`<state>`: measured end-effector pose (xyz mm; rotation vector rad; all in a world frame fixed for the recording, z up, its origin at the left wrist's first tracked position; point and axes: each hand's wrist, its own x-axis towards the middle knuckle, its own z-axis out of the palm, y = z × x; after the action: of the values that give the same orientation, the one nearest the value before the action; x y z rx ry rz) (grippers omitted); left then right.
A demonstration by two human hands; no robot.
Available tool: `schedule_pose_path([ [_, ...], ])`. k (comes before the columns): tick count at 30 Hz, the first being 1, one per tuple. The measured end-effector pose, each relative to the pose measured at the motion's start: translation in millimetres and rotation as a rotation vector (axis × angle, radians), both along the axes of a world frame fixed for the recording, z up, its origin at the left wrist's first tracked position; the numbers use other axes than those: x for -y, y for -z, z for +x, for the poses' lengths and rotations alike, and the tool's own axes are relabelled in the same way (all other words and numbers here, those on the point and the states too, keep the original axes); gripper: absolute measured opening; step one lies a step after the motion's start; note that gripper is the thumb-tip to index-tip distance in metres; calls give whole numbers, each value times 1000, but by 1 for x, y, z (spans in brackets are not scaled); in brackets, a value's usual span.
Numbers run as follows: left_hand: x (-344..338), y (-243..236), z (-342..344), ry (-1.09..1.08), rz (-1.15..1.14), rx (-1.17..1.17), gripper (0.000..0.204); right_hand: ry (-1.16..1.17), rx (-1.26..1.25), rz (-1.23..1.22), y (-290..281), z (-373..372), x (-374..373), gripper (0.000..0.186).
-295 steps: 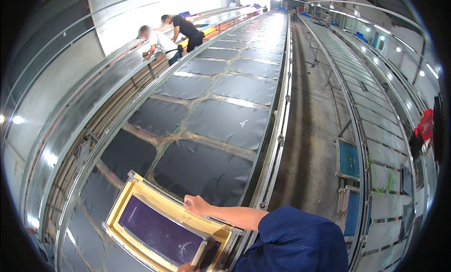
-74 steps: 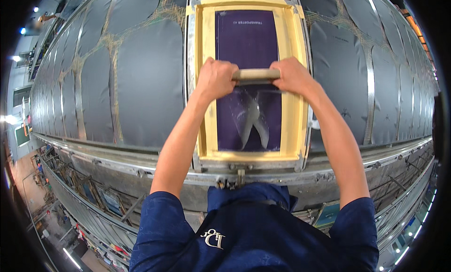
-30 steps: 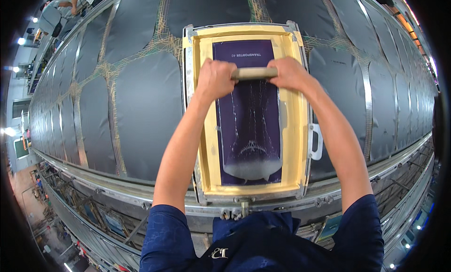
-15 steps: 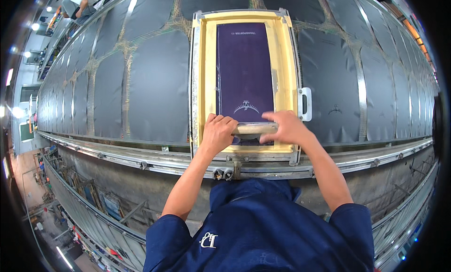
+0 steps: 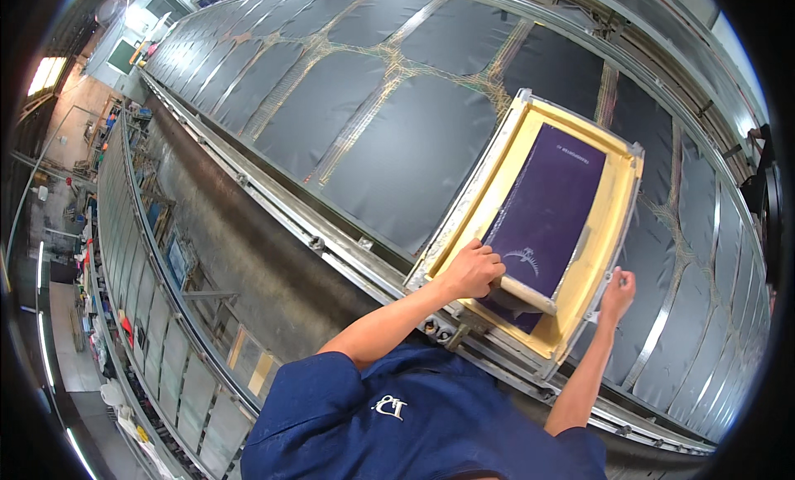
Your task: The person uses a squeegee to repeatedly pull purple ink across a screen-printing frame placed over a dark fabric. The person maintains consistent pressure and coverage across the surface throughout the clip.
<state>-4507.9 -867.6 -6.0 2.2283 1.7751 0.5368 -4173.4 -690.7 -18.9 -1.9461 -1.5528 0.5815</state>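
Note:
A screen-printing frame (image 5: pixel 617 202) with a yellow border and purple mesh lies on the long table, over a dark fabric panel. My left hand (image 5: pixel 474 270) grips the wooden squeegee (image 5: pixel 527 295) at the near end of the mesh. My right hand (image 5: pixel 618 291) holds the handle on the frame's right edge. My blue sleeves and torso fill the lower middle of the view.
Rows of dark fabric panels (image 5: pixel 397 149) cover the long printing table, running off to the upper left and to the right. A metal rail (image 5: pixel 273 202) edges the table's near side. Shelves and floor clutter (image 5: pixel 108 314) lie to the left below the table.
The squeegee was pulled from the far end of the mesh to the near end. My right hand has left the squeegee and moved to the frame's side handle. The view has turned left.

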Motion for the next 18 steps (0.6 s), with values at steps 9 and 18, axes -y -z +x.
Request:
schedule_pose_path([
  [9,25,-9,-163,-39,46,-66,26,-140,-163,290,21,-161,17,23],
  [18,86,-24,-331,54,17,-124,36,-36,-234,149,53,-348,63,24],
])
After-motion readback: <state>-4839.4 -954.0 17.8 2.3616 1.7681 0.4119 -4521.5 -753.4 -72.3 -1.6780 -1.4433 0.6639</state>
